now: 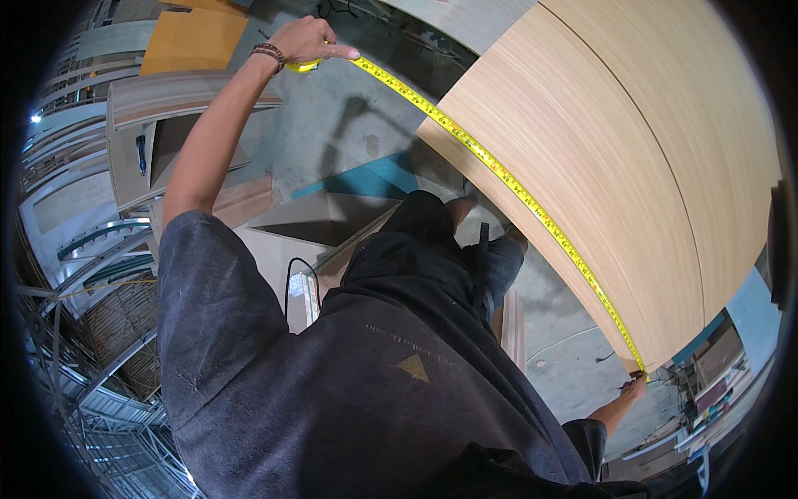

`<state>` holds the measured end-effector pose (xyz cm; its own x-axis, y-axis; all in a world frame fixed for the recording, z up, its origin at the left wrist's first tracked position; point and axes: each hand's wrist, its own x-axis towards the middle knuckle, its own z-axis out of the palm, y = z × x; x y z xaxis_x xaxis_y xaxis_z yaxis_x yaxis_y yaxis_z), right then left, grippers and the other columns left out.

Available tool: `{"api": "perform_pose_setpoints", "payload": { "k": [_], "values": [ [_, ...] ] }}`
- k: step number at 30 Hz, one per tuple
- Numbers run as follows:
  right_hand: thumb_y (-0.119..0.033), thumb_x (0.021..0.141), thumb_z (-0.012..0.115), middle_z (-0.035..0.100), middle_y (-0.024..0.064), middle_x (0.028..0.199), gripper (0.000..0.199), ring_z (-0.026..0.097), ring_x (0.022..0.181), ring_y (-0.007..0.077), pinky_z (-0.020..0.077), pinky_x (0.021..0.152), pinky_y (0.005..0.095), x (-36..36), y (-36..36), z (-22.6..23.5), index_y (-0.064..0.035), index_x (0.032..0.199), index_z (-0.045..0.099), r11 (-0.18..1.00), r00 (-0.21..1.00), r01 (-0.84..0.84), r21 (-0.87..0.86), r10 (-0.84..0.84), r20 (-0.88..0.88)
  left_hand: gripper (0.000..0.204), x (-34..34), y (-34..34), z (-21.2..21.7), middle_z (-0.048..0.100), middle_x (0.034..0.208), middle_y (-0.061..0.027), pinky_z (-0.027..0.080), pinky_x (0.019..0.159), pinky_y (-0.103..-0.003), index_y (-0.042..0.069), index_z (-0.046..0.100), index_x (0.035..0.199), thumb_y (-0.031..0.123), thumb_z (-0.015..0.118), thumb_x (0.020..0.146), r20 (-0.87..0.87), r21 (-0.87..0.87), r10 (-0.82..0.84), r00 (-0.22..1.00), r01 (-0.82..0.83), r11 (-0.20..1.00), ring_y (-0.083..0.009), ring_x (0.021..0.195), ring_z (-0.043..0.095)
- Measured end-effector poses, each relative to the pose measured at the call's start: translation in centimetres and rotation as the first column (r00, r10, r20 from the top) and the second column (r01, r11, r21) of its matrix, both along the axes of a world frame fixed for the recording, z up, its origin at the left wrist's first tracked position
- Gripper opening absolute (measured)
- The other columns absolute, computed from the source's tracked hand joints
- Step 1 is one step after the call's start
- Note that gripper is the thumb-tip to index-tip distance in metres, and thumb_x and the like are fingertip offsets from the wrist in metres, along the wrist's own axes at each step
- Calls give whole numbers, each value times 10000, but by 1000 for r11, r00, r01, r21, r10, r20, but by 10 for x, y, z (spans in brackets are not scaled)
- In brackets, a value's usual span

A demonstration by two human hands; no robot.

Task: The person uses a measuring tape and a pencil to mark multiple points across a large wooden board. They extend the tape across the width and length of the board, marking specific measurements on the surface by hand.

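My left hand (303,40), with a braided bracelet at the wrist, is closed round the yellow case of a tape measure (306,66), its thumb on the blade. From there the yellow tape blade (507,176) runs in a long line over the near edge of a light wood-grain board (573,133). At the other end, my right hand (636,385) is closed on the blade's end by the board's right near corner. A small dark item sticks out of its fingers, too small to name. The left hand is beyond the board's left end.
Left of me stands an open wooden cabinet carcass (133,158) with a blue-and-black tool on it. An orange panel (187,40) lies behind it. Another open box (324,218) is near my legs. Stacked boards (723,358) lean at the right. A dark seam crosses the wood-grain surface.
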<state>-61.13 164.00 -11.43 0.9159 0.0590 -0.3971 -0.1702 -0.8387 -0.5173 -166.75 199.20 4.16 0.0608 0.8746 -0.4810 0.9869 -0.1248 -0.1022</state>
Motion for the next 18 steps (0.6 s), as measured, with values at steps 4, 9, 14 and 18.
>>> {"api": "perform_pose_setpoints", "payload": {
  "k": [4,9,14,18],
  "values": [
    [-418,844,724,365,-30,555,352,284,445,97,206,399,274,5,-2,1,-73,829,654,999,999,35,-17,-35,13,825,1,4,0,590,522,-59,504,564,-371,87,686,567,890,547,695,-38,-38,6,999,-7,999,-206,561,625],
    [-414,837,727,363,-36,558,341,276,446,99,201,410,284,8,-6,1,-85,802,645,1000,1000,-4,-10,4,-1,816,0,2,-2,585,516,-62,503,568,-371,91,677,555,886,554,695,-8,-21,14,1000,-14,1000,-209,558,623],
    [-401,854,712,375,-34,555,334,269,443,98,199,411,281,3,-4,-2,-93,764,617,1000,1000,11,-9,-11,5,814,1,2,1,598,527,-74,513,593,-380,82,674,556,876,562,700,-19,-24,11,1000,-11,1000,-223,570,634],
    [-384,874,696,413,-31,557,320,270,436,91,190,401,273,3,-2,2,-107,744,600,1000,1000,-26,4,26,-15,814,3,2,3,616,547,-82,516,603,-388,72,681,568,864,566,710,-30,-37,14,999,-15,999,-234,583,643]
  ]
}}
